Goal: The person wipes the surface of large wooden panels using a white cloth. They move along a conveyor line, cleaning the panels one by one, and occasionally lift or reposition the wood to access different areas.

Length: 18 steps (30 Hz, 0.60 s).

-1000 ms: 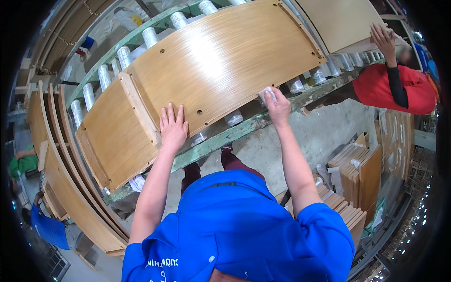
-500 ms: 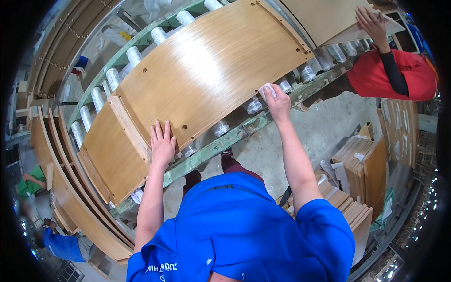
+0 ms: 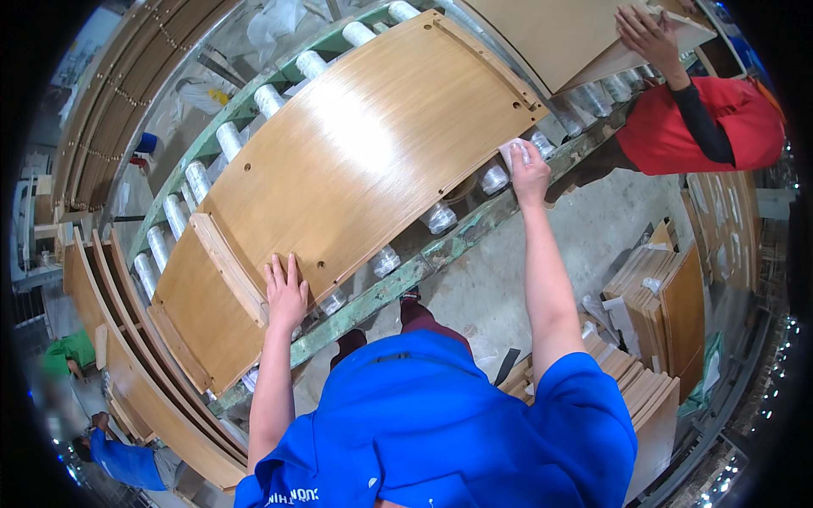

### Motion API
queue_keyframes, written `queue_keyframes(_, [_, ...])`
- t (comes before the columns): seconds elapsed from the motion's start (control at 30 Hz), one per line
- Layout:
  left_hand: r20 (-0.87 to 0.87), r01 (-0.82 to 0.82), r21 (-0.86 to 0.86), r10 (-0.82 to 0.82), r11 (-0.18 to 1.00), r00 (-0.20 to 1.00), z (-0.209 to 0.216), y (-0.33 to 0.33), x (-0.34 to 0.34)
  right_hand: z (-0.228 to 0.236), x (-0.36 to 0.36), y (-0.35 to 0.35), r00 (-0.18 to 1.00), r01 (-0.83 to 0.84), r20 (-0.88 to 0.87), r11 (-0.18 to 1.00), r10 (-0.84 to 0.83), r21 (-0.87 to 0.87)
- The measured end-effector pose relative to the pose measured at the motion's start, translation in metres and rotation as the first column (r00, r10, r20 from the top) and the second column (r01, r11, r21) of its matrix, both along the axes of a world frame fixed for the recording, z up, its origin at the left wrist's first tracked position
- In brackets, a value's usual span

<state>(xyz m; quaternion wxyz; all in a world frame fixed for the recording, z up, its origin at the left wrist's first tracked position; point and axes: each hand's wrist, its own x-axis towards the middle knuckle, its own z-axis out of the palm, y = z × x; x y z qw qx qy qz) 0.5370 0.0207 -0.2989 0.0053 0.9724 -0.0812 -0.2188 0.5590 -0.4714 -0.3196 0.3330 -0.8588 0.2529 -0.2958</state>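
A glossy, wood-coloured panel [image 3: 339,169] with several drilled holes lies on a roller conveyor [image 3: 423,260]. Wooden strips, one being a crosswise batten [image 3: 224,264], sit on its face near both ends. My left hand [image 3: 286,296] rests flat on the panel's near edge beside that batten, fingers spread. At the near right edge, my right hand [image 3: 530,175] is closed on a whitish sanding pad [image 3: 513,153], pressed against the panel's side. My fingers partly cover the pad, so its exact kind is hard to make out.
Film-wrapped rollers [image 3: 269,100] run under the panel. A person in red [image 3: 677,127] handles another board [image 3: 542,38] at the upper right. Curved panels [image 3: 157,364] stand at left, near a person in blue [image 3: 127,457]. Stacked boards [image 3: 652,305] stand at right.
My right hand has slid the pad along the near edge toward the panel's right end. The left hand stays on the panel near the batten. The view has shifted slightly.
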Motion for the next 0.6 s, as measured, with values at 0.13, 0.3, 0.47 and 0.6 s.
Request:
queue_keyframes(0.13, [-0.011, 0.014, 0.005, -0.013, 1.0, 1.0, 0.001, -0.001, 0.002, -0.003, 0.013, -0.038, 0.995, 0.098, 0.031, 0.994, -0.097, -0.041])
queue_keyframes(0.3, [-0.027, 0.012, 0.012, -0.012, 1.0, 1.0, 0.004, -0.004, 0.004, -0.001, 0.025, -0.071, 0.977, 0.213, -0.007, 0.977, -0.213, 0.0])
queue_keyframes(0.47, [-0.015, 0.033, 0.005, -0.033, 0.999, 0.999, 0.002, -0.003, 0.004, -0.004, 0.03, -0.087, 0.969, 0.246, -0.039, 0.969, -0.246, 0.0])
queue_keyframes(0.6, [-0.023, 0.035, 0.012, -0.035, 0.999, 0.999, 0.002, -0.005, 0.005, -0.008, 0.032, -0.095, 0.966, 0.249, -0.056, 0.967, -0.252, -0.044])
